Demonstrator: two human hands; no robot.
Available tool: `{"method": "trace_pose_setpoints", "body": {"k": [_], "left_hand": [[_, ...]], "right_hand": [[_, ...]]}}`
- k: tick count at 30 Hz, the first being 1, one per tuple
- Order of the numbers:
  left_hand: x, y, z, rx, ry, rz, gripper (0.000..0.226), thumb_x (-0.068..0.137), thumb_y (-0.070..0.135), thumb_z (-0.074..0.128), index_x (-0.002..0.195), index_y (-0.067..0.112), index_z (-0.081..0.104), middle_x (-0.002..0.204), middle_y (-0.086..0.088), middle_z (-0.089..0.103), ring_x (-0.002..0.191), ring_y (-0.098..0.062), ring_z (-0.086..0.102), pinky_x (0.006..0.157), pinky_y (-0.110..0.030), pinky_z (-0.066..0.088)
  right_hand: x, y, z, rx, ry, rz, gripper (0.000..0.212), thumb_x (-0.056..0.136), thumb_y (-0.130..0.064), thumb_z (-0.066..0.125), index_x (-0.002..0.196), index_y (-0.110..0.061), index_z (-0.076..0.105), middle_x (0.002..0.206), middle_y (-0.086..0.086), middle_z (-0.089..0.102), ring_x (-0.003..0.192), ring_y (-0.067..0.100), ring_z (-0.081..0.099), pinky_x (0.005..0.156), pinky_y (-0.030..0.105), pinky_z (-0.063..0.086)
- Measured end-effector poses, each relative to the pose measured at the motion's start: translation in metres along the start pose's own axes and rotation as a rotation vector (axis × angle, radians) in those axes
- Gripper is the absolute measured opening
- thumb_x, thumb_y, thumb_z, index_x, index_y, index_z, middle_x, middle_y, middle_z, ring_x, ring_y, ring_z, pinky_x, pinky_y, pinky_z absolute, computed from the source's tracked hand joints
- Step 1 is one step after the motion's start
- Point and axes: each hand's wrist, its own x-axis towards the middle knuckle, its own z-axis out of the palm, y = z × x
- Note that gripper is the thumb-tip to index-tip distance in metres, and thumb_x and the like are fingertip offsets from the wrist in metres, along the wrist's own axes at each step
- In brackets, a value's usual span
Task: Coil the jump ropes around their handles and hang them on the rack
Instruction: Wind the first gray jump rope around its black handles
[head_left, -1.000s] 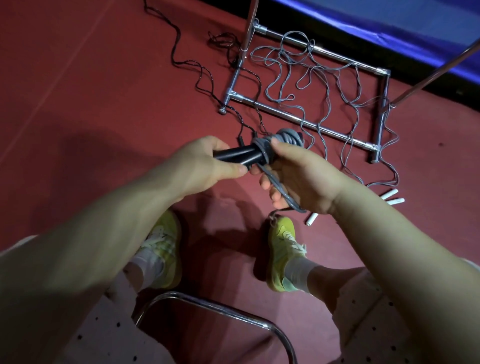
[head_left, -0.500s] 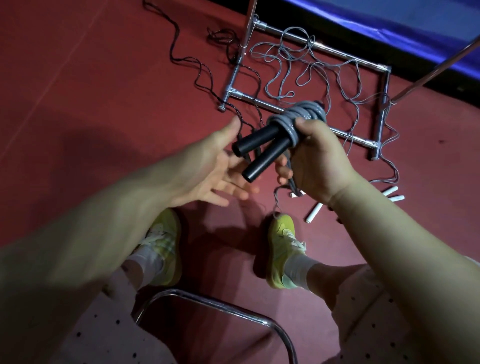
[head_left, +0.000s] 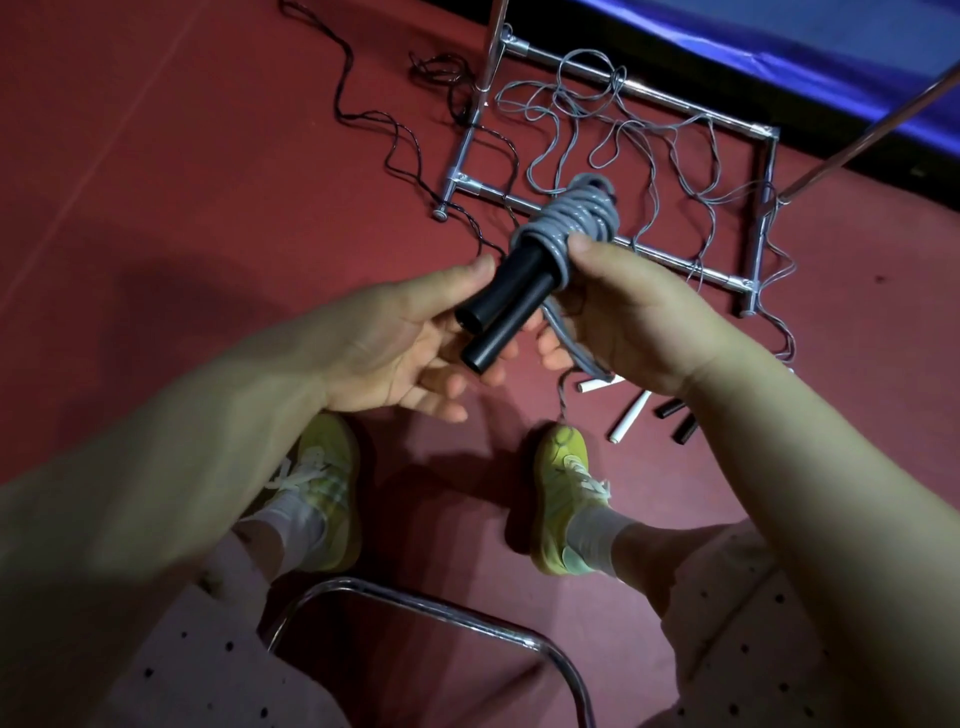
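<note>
1. Your right hand (head_left: 631, 317) grips the bundle of grey rope coiled around the two black cylindrical handles (head_left: 506, 299). The thumb presses on the lowest turns, likely so the coil cannot slip down off the handles. A loose grey tail (head_left: 576, 348) runs under your fingers and hangs toward the floor.

2. Your left hand (head_left: 405, 338) cups the free ends of the handles. The thumb lies against the upper one and the fingers are loosely curled beneath. It looks like a steadying hold, keeping the pair parallel while the coil is finished.

3. The bundle sits in the air between your knees, above the red floor (head_left: 182, 156) and in front of the chrome tube rack base (head_left: 675, 257).

4. A second, loose grey rope (head_left: 623, 135) sprawls across that base, and a thin black cord (head_left: 395, 135) trails to its left. Both could snag a foot.

5. White (head_left: 628, 418) and black short handles (head_left: 678, 421) lie just beside your right shoe (head_left: 569, 493).

6. There is open floor to the left. The chrome chair frame (head_left: 441, 613) curves close below you, so lifting forward and up toward the slanting rack pole (head_left: 872, 119) seems the freest path.
</note>
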Motion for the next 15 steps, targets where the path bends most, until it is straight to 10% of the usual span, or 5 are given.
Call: {"method": "trace_pose_setpoints", "body": {"k": [15], "left_hand": [[0.0082, -0.0028, 0.0031, 0.223, 0.284, 0.022, 0.060, 0.053, 0.063, 0.049, 0.080, 0.012, 0.065, 0.059, -0.001, 0.067, 0.042, -0.008, 0.049, 0.064, -0.030, 0.051]], "right_hand": [[-0.0037, 0.0006, -0.0007, -0.379, 0.216, 0.323, 0.063, 0.080, -0.071, 0.039, 0.069, -0.013, 0.060, 0.057, 0.004, 0.062, 0.061, 0.020, 0.063, 0.071, 0.034, 0.052]]}}
